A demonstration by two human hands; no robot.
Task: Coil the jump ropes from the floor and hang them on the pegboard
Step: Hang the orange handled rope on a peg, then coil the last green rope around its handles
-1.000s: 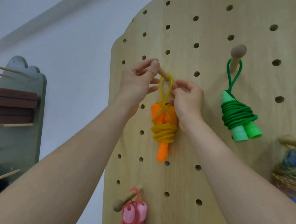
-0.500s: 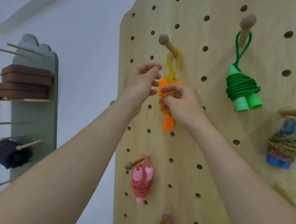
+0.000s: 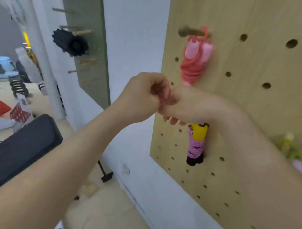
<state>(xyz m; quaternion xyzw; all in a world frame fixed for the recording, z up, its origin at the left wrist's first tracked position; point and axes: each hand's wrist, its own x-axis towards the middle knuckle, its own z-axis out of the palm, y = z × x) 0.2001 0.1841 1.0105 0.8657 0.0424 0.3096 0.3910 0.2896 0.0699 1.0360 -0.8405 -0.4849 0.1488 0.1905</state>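
The wooden pegboard (image 3: 254,103) fills the right side. A coiled pink jump rope (image 3: 195,63) hangs from a wooden peg (image 3: 186,32). Below it hangs a rope bundle with yellow, pink and black parts (image 3: 196,144), its top hidden behind my right wrist. My left hand (image 3: 144,94) and my right hand (image 3: 181,107) meet in front of the board's left edge and touch each other. The left hand's fingers are curled and hold nothing. The right hand's fingers hang loosely downward and are empty. The orange rope is out of view.
A blurred greenish bundle (image 3: 291,147) hangs at the right edge. A grey-green pegboard (image 3: 91,38) on the white wall carries a black roller (image 3: 71,42). A dark padded bench (image 3: 19,149) stands lower left above beige floor (image 3: 104,214). Clutter lies far left.
Both hands let go of the orange rope on its peg and came down together. My view swung down and left, so the lower board and floor now show.
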